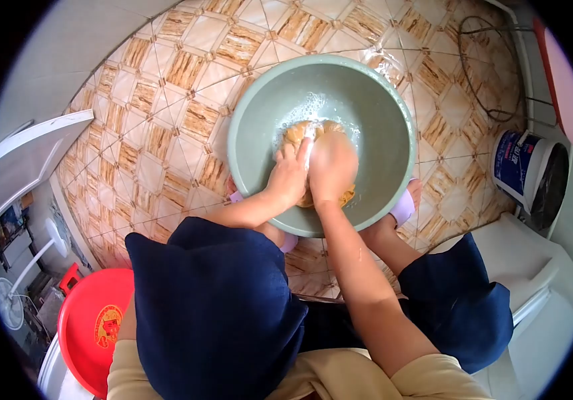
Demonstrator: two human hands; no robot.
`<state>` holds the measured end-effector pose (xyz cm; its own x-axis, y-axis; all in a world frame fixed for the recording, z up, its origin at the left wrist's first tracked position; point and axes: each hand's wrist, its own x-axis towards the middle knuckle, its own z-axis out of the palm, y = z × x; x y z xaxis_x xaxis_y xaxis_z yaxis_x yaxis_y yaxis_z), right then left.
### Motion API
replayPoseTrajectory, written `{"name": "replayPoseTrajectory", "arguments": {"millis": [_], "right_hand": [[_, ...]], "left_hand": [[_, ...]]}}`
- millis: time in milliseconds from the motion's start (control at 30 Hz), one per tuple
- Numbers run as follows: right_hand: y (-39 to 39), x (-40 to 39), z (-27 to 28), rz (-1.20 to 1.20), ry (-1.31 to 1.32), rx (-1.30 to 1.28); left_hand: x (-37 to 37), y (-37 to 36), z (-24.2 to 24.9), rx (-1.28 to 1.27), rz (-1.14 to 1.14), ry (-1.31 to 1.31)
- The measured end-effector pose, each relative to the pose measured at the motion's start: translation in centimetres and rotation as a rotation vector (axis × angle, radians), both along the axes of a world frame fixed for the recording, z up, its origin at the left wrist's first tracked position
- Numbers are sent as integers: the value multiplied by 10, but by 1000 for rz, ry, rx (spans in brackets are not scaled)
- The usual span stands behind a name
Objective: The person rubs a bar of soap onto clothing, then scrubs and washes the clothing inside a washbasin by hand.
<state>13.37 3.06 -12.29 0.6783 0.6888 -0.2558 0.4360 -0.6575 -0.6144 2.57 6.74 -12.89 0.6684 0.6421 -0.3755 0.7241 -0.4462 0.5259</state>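
Note:
A grey-green plastic basin [243, 157] stands on the floor between my feet. Inside it lies a wet yellow-brown cloth [330, 125], bunched up, with white suds [310, 107] around its far side. My left hand [288, 175] grips the left part of the cloth, its fingertips near the middle. Right beside it, my right hand [333, 167] is closed into a rounded shape over the cloth and smeared by motion. White foam shows between the two hands. Part of the cloth sticks out below my right wrist.
A red plastic basin [76, 327] is at the lower left, near a white fan [10, 300]. On the right lies a blue and white bucket [516, 167]. A clear plastic wrapper [386, 65] lies on the patterned tile floor [200, 120]. An open white door [33, 160] stands at left.

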Motion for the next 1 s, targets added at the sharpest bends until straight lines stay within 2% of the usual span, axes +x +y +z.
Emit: {"name": "replayPoseTrajectory", "arguments": {"millis": [33,100,167,233,267,300,367,400,433,467,500,567,600,633,700,733,767,800,833,867,900,967,1000], "right_hand": [[3,1,-3,0,6,3],[6,1,-10,3,-315,71],[13,12,-19,-35,-279,126],[27,32,-15,-42,23,-193],[37,44,0,-87,174,-269],[37,53,-13,-90,164,-256],[29,67,-64,-288,401,3],[23,75,-75,-373,634,216],[26,78,-51,-369,624,225],[22,81,-25,-476,801,429],[20,82,11,-580,979,632],[13,82,79,-397,1178,775],[7,87,78,-307,1143,802],[-2,88,83,-280,1267,745],[-16,96,77,-75,1286,528],[-14,90,100,-132,1186,284],[-11,93,102,43,992,17],[-20,100,72,166,913,-126],[-15,100,65,286,831,-270],[-13,107,63,270,497,-579],[-9,104,50,272,497,-584],[0,95,15,-237,238,-60],[17,84,20,-220,170,-21]], "left_hand": [[3,4,-2,7,-7,25],[8,18,6,7,11,47],[11,32,3,-71,-88,93],[13,43,4,53,-155,43],[18,50,7,15,-162,24],[23,55,11,-23,-169,3],[29,61,19,21,-148,-64],[31,66,30,-72,-48,-116],[32,70,45,-172,57,-165],[31,72,62,-278,178,-104],[23,70,64,-285,186,-105],[5,67,71,-554,295,-593],[5,71,112,-638,277,-633],[2,73,113,-633,274,-633],[-13,79,110,-336,15,-674],[-24,80,95,-441,19,-672],[-32,76,80,-438,17,-674],[-40,69,67,-411,76,-564],[-41,63,67,-386,135,-452],[-41,58,68,-347,81,-231],[-36,45,69,-351,85,-230],[-25,22,69,249,56,-200],[-25,20,67,203,-25,-184]]}}
